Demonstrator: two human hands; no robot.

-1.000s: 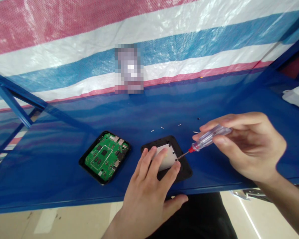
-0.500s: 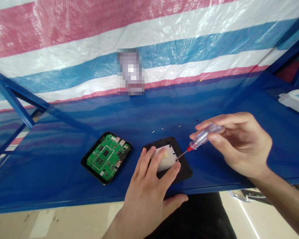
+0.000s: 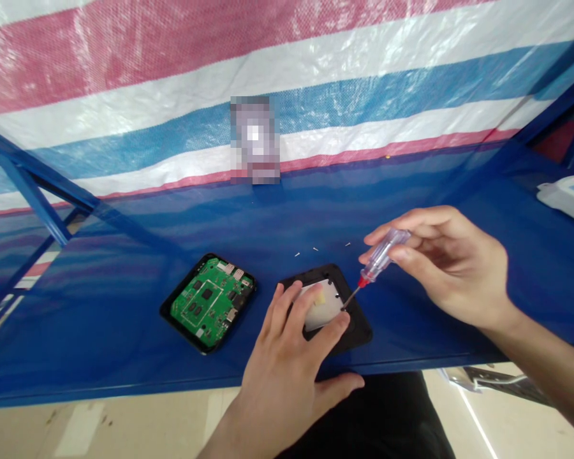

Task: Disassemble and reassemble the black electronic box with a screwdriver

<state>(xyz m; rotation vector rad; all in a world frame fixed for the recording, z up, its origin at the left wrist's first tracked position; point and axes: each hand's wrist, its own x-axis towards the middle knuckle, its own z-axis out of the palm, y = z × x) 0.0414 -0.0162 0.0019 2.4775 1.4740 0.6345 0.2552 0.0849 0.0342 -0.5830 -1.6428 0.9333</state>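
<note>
The left hand (image 3: 282, 363) lies spread and flat, not gripping, its fingers pressing on a dull silver metal plate (image 3: 326, 306) set into a square black plastic casing (image 3: 360, 333), and its thumb splayed out on the table just below the casing. The right hand (image 3: 452, 268) is half curled, pinching a clear plastic screwdriver with a red collar (image 3: 380, 258) between thumb and fingers, the thin steel shaft angled down so its tip touches the right edge of the plate.

The casing lies flat on a glossy blue table (image 3: 124, 306). Left of the casing and near it sits a green circuit board in a shallow black tray (image 3: 205, 303). Just beyond the casing lie three tiny pale slivers (image 3: 315, 248), too small to identify. Well to the right of the casing sits a white plastic device with a blue display (image 3: 567, 201). Far beyond the casing, a blurred object (image 3: 255, 140) stands against a red, white and blue striped tarpaulin (image 3: 287, 64)
</note>
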